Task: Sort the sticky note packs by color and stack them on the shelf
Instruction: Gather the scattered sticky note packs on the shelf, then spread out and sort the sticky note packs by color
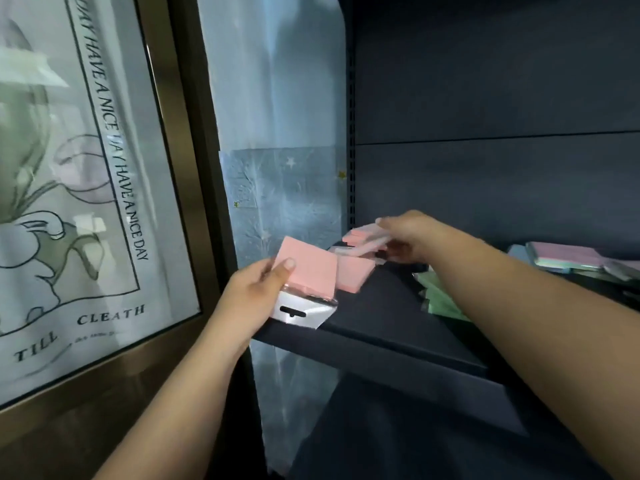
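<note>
While the left hand (254, 289) is pinching a pink pack (308, 270) by its lower corner, thumb on the face and fingers curled behind, the pack is hanging tilted off the front-left corner of the dark shelf (388, 306), its clear hang-tab (303, 311) jutting past the lip. The right hand (407, 239) is reaching further in, fingers closed loosely around a second pink pack (363, 233) that it is holding over a small heap of pink packs (355, 271) at the shelf's left end; motion blur is hiding exactly how tight that grip is. The likeliest slip is at the corner: the heap is sitting close to the left edge, with nothing beside it to stop a pack sliding off, so a nudge from either hand could be tipping one down the gap beside the plastic-covered wall (277, 168). Slick wrappers are probably making the heap prone to skewing. Green packs (440, 296) are lying just right of the heap under the right forearm, and mixed pastel packs (568, 256) further right, so open room is lying mainly toward the back panel
</note>
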A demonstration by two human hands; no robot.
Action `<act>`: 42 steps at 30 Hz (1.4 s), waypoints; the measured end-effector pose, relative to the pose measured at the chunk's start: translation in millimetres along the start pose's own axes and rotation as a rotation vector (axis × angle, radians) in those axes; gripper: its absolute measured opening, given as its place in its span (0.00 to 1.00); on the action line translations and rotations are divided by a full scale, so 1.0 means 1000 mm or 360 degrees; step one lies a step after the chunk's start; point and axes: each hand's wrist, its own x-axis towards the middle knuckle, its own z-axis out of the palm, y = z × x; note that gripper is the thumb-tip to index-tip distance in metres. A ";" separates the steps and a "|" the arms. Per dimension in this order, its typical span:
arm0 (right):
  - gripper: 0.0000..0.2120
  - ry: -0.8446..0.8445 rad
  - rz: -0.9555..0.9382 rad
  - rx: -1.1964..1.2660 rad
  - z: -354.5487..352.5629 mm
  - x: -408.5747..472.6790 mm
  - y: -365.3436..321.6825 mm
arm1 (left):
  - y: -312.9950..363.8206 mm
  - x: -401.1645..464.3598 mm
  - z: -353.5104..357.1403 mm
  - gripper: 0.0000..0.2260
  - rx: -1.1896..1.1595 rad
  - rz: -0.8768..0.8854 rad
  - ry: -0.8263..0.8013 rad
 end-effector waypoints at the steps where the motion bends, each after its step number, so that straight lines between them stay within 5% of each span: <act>1: 0.09 0.0050 -0.0022 -0.0213 0.002 0.004 0.001 | -0.002 0.006 0.002 0.10 0.0091 0.0035 -0.0021; 8: 0.19 0.0204 -0.0244 -0.0914 -0.012 0.006 -0.002 | -0.006 0.020 0.016 0.25 0.1245 0.0326 0.0026; 14: 0.14 0.0484 -0.0352 -0.1552 -0.023 -0.022 0.011 | -0.002 0.017 0.010 0.13 0.0887 0.0681 0.0024; 23: 0.14 0.1236 -0.0546 -0.1851 -0.030 -0.119 0.057 | 0.035 -0.013 0.040 0.07 0.0758 0.1460 -0.0330; 29: 0.10 0.1791 -0.0564 -0.1884 -0.047 -0.187 0.098 | 0.049 -0.051 0.077 0.13 0.0546 0.1813 -0.0575; 42: 0.16 0.1878 -0.0137 -0.1894 -0.152 -0.299 0.169 | 0.106 -0.163 0.164 0.05 0.0271 0.1842 -0.0757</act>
